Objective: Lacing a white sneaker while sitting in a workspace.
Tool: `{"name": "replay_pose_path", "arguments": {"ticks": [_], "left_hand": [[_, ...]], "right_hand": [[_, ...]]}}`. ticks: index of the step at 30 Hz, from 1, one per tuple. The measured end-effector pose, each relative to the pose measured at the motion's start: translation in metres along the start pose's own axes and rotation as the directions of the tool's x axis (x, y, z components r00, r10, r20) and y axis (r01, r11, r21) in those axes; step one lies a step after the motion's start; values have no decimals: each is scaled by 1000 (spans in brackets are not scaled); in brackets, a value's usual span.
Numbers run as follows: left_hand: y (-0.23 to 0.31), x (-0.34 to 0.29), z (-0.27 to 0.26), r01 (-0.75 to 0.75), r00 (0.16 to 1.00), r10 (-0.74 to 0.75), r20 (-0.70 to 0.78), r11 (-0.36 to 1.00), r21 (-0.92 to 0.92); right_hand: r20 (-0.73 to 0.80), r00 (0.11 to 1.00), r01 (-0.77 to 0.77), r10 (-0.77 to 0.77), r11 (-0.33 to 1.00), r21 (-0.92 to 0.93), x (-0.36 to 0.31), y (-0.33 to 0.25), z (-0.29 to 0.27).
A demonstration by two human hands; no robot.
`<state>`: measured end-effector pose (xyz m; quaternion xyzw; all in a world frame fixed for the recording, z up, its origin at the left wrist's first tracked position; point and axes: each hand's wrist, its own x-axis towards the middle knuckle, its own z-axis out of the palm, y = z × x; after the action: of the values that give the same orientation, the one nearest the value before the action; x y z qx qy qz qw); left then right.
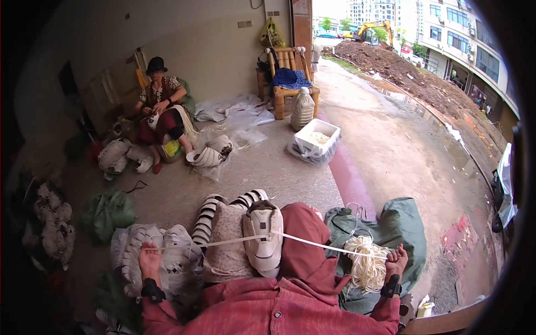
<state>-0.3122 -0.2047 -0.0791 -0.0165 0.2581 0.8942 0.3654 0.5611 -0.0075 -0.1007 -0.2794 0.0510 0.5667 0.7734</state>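
Observation:
A beige and white sneaker (263,235) sits upright between my thighs, its toe toward me. From its lacing area a white shoelace (318,244) runs out taut to both sides. Far out to the left, my left hand (149,261) is closed at one end of the lace, palm partly turned up. My right hand (396,260), out to the right, grips the other end in curled fingers. Beside my right hand, a bundle of cream laces (365,262) lies on a green sack (405,229). Next to my left hand are stacked white shoes (181,248) in clear plastic.
Ahead to the left, another person (164,100) sits handling a shoe, with white shoes (209,153) on plastic nearby. A white foam box (317,137), a large plastic jug (303,109) and a bamboo chair (290,84) stand ahead. A green bag (108,215) lies left.

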Motion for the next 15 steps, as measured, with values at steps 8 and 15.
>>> {"name": "replay_pose_path", "arguments": {"ticks": [8,15], "left_hand": [[52,7,-8,4,993,8,119,994,-105],[101,14,25,-180,969,141,202,965,192]], "right_hand": [[-170,983,59,-73,995,-83,23,-14,-20],[-214,975,-11,-65,941,-337,33,-17,1]]}}
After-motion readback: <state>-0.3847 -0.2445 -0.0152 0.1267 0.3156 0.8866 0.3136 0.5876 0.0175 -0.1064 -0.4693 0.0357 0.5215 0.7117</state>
